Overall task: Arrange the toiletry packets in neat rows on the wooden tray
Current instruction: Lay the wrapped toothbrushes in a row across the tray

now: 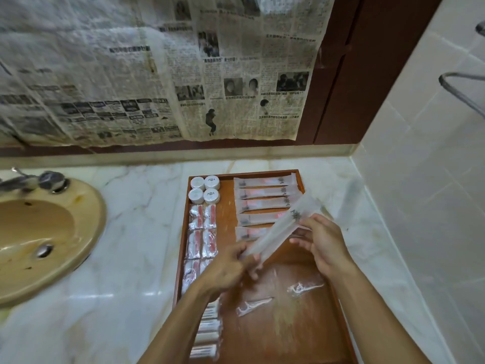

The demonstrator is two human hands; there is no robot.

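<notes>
1. A long translucent toothbrush packet (282,227) was held in the air above the wooden tray (294,334), tilted so that its far end rose toward the right; it was blurred.
2. The left hand (228,269) gripped the packet's lower near end, fingers closed round it.
3. The right hand (324,245) pinched the packet at about its middle, fingertips closed on its edge.
4. Beneath the held packet, a row of toothbrush packets (265,203) lay stacked one behind another along the tray's far right part, each lying crosswise.
5. At the tray's far left corner stood four small round white jars (204,189), in two pairs, touching.
6. Just in front of the jars lay small clear sachets with red print (202,231), set in two columns down the left side.
7. Near the tray's left front edge lay several slim white packets (207,334), partly hidden by the left forearm.
8. Two clear packets with white floss picks (304,287) lay loose on the tray's bare middle, apart from each other.
9. The tray rested on a marble counter (126,258), with a tan sink (39,237) to its left and newspaper (157,74) covering the wall behind.
</notes>
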